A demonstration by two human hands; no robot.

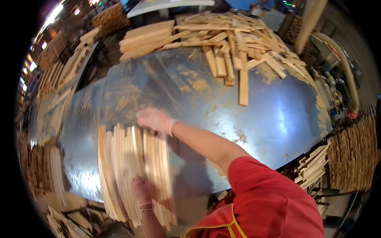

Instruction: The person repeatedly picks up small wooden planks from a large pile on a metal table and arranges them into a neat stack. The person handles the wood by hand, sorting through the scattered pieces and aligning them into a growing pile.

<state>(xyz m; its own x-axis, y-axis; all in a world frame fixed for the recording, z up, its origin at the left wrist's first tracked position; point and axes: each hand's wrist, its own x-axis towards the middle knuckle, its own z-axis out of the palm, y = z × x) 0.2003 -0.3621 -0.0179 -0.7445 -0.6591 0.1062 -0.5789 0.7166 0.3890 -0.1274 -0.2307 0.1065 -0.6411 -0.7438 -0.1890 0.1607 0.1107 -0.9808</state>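
A row of long, pale wooden strips [119, 166] lies side by side over the near edge of the metal table. My left hand [141, 191], in a thin glove, is closed over the near half of the row. It grips a wooden strip [137, 148] that sits slightly proud of the others. Beyond the far ends of the strips is my right hand [155, 120], also gloved, its arm reaching across from the right. Motion smears its fingers, which look curled; whether they hold anything is unclear.
Sawdust lies on the metal table [190, 99]. A jumbled heap of boards [238, 39] covers its far side, beside a neater board stack [145, 37]. Stacked strips [353, 154] stand at the right, below a ribbed hose [345, 59]. More wood [41, 166] is piled at the left.
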